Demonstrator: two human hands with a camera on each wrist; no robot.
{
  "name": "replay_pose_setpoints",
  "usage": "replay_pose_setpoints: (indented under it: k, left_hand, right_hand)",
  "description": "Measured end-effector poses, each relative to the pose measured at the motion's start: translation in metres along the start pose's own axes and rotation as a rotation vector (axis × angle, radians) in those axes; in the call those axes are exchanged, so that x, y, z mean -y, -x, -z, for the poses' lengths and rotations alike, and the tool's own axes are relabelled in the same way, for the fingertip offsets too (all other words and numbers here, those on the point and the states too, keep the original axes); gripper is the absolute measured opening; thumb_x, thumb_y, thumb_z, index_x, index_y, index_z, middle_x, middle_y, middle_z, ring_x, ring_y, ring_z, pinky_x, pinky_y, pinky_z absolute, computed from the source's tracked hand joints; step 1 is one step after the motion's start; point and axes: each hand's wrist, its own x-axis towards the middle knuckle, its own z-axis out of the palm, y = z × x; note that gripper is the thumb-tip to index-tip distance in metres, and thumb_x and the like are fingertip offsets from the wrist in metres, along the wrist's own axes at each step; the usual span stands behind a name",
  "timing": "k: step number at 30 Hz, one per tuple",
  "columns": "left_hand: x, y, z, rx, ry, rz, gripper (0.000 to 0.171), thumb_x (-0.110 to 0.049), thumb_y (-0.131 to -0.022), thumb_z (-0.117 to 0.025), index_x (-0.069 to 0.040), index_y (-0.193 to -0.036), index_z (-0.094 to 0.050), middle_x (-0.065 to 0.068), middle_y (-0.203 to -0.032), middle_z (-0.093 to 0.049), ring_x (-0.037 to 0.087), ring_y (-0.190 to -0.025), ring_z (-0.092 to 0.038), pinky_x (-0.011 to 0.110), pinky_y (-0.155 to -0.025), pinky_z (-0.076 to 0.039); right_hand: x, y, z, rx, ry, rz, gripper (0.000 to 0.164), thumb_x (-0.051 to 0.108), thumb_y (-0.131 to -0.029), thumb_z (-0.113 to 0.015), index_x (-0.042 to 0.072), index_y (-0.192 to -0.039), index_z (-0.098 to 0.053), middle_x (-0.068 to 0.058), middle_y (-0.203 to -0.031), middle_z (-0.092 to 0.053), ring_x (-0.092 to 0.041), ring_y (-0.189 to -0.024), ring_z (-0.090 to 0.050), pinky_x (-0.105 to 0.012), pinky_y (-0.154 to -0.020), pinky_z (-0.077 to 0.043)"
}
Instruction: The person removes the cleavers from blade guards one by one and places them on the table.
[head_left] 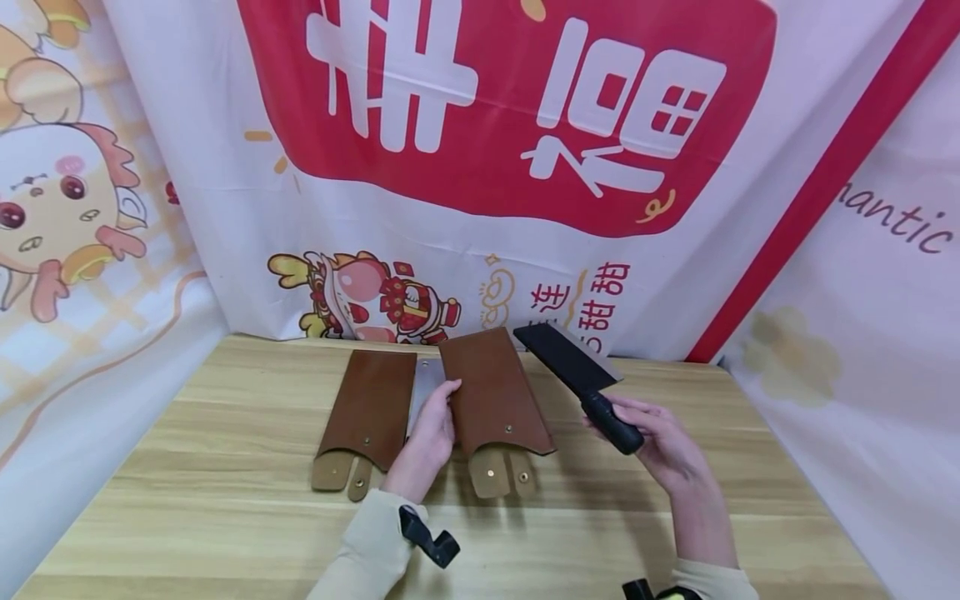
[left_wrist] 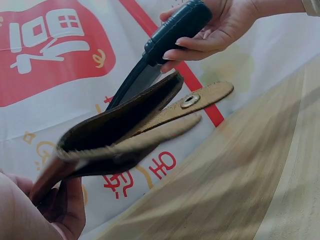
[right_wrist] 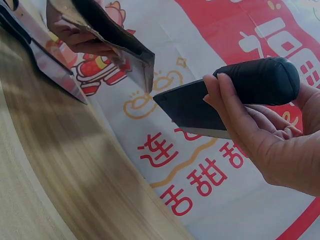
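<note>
My left hand [head_left: 427,437] grips the left side of a brown leather knife sheath [head_left: 491,383], raised off the table. In the left wrist view the sheath's open mouth [left_wrist: 120,115] faces this camera, beside two tan snap tabs [left_wrist: 200,102]. To its right, my right hand [head_left: 667,446] holds a cleaver [head_left: 562,358] by its black handle [left_wrist: 177,32]. The dark blade [right_wrist: 192,105] has a bright edge and points away from me, apart from the sheath in the head view. Part of the blade is behind the sheath in the left wrist view.
A second brown sheath [head_left: 371,400] lies on the wooden table [head_left: 225,492], left of my left hand. Beside it is a shiny metal blade [head_left: 426,379], partly covered. Printed cloth [head_left: 225,167] hangs behind and at both sides of the table.
</note>
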Motion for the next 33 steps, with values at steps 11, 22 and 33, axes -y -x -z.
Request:
replay_pose_setpoints:
  k: [11, 22, 33]
  left_hand:
    - [0.008, -0.004, -0.001, 0.033, -0.045, 0.001, 0.054, -0.023, -0.108, -0.049, 0.009, -0.149, -0.037, 0.025, -0.152, -0.045, 0.039, -0.145, -0.037, 0.047, -0.124, -0.021]
    - [0.014, -0.006, -0.001, -0.025, -0.079, -0.004, 0.032, -0.021, -0.105, -0.060, 0.004, -0.125, -0.057, 0.005, -0.103, -0.068, 0.018, -0.096, -0.063, 0.033, -0.089, -0.051]
    - [0.018, -0.005, 0.003, -0.042, -0.100, -0.024, 0.022, -0.026, -0.103, -0.067, -0.003, -0.105, -0.066, 0.001, -0.090, -0.072, 0.013, -0.081, -0.068, 0.028, -0.075, -0.055]
  right_hand:
    - [-0.006, -0.002, 0.006, -0.107, -0.132, -0.016, 0.038, -0.001, -0.110, -0.038, -0.006, -0.111, -0.075, -0.030, -0.110, -0.072, -0.031, -0.103, -0.074, -0.035, -0.092, -0.058]
    - [-0.006, -0.003, 0.008, -0.174, -0.106, -0.032, 0.034, -0.002, -0.109, -0.041, -0.004, -0.108, -0.076, -0.029, -0.107, -0.073, -0.031, -0.102, -0.075, -0.035, -0.094, -0.057]
    - [-0.007, -0.001, 0.012, -0.204, -0.116, -0.028, 0.034, -0.003, -0.108, -0.042, -0.003, -0.105, -0.076, -0.024, -0.109, -0.073, -0.032, -0.103, -0.074, -0.035, -0.096, -0.056]
